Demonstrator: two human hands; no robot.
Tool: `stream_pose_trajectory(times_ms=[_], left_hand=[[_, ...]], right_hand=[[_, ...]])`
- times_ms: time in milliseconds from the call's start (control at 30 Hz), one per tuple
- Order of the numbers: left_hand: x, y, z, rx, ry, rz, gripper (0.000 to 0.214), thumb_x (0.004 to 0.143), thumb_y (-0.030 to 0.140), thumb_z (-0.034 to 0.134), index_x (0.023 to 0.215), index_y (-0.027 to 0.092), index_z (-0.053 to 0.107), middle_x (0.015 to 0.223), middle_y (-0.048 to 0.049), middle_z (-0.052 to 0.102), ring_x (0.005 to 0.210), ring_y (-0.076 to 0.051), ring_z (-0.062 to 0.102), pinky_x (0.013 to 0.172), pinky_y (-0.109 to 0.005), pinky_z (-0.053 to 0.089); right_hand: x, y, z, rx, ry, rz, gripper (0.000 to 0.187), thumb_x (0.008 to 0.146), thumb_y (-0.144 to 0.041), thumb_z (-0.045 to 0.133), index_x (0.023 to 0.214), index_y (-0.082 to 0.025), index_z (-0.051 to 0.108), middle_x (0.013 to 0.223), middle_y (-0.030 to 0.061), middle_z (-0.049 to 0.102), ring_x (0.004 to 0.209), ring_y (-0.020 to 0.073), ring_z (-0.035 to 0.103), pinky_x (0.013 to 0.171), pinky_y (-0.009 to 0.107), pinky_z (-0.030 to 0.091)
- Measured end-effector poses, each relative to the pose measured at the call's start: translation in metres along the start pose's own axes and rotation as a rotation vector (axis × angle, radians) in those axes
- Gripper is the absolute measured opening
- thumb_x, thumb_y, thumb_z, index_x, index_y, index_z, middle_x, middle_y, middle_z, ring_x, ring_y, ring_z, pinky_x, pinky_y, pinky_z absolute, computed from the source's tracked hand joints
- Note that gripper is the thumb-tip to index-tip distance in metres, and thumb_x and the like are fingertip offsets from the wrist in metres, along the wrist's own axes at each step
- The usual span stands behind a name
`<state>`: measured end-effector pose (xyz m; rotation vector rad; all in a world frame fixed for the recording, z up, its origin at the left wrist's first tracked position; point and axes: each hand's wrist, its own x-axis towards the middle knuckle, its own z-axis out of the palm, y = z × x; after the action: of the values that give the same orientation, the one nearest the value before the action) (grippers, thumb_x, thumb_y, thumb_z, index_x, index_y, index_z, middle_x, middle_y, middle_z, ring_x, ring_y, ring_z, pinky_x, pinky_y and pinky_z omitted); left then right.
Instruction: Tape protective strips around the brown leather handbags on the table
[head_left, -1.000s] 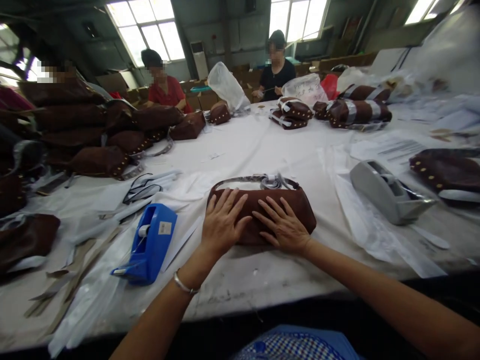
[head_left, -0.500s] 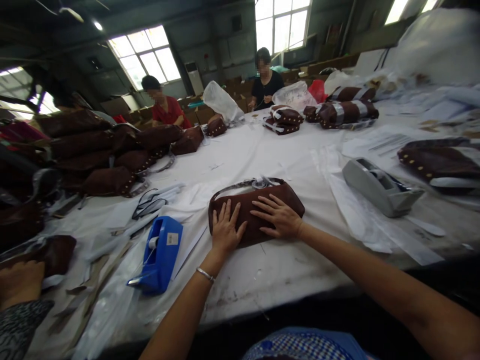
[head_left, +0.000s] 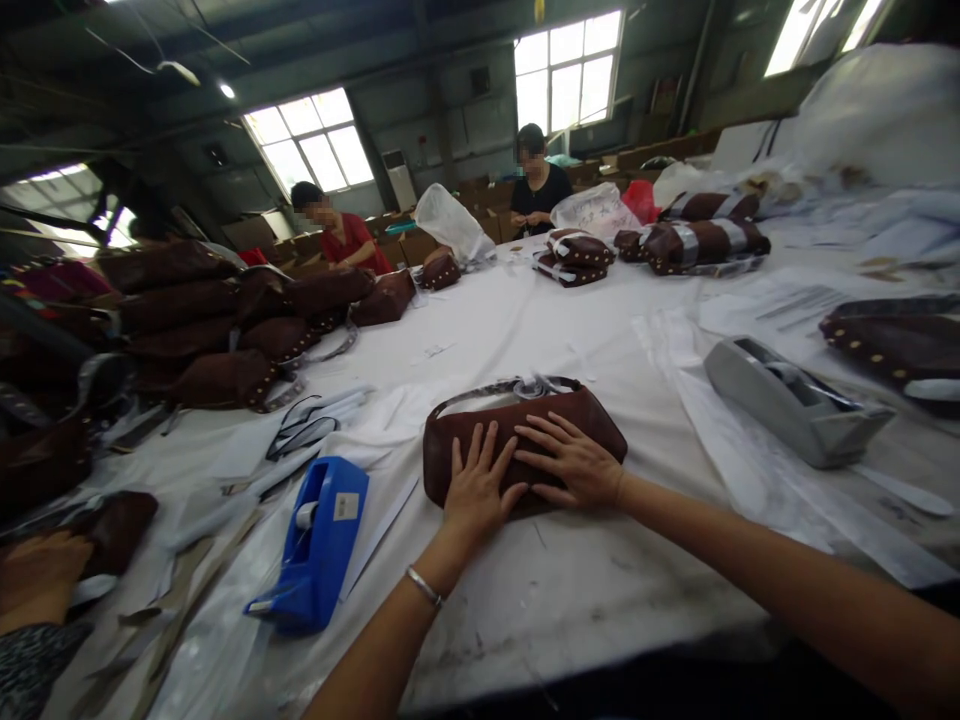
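The brown handbag (head_left: 442,450) is covered by the spread left hand (head_left: 476,495) and right hand (head_left: 576,468), body unwrapped; beyond them, its strap (head_left: 480,389) seems already wrapped.

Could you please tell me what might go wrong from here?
With the left hand and right hand flat on the brown handbag, firm pressure might crease or smudge its surface.

The bracelet on the left wrist could scuff the handbag if that wrist dips onto it.

The blue tape dispenser stands beside the left forearm, so a sideways swing might knock it.
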<state>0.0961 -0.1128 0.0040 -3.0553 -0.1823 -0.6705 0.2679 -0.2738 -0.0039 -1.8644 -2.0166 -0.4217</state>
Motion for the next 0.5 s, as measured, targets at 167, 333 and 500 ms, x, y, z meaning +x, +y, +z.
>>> stream_pose_trajectory(times_ms=[167, 333, 500], left_hand=[[-0.008, -0.005, 0.034, 0.0, 0.026, -0.079, 0.073, 0.092, 0.06, 0.053, 0.156, 0.036, 0.027, 0.167, -0.0056, 0.021, 0.153, -0.033, 0.019, 0.122, -0.062, 0.02], [-0.013, -0.002, 0.03, 0.042, 0.055, -0.066, 0.077, 0.09, 0.062, 0.055, 0.156, 0.036, 0.026, 0.167, -0.0061, 0.018, 0.154, -0.034, 0.018, 0.121, -0.064, 0.02], [-0.013, -0.003, 0.031, 0.127, 0.074, -0.015, 0.075, 0.091, 0.069, 0.045, 0.156, 0.036, 0.024, 0.168, -0.0057, 0.018, 0.154, -0.033, 0.016, 0.12, -0.062, 0.021]], right_hand=[[0.006, -0.007, -0.038, -0.063, 0.229, -0.087, 0.047, 0.096, -0.027, 0.059, 0.143, -0.023, 0.053, 0.136, 0.0069, 0.064, 0.134, 0.026, 0.053, 0.121, 0.054, 0.027], [-0.004, -0.011, -0.044, -0.203, 0.35, 0.206, 0.064, 0.099, -0.038, 0.051, 0.158, -0.024, 0.029, 0.159, 0.0104, 0.037, 0.147, 0.0359, 0.032, 0.121, 0.063, 0.019], [-0.032, 0.015, 0.03, -0.1, 0.187, 0.218, 0.065, 0.097, -0.043, 0.04, 0.159, -0.031, 0.024, 0.16, 0.005, 0.037, 0.145, 0.0368, 0.034, 0.118, 0.064, 0.025]])
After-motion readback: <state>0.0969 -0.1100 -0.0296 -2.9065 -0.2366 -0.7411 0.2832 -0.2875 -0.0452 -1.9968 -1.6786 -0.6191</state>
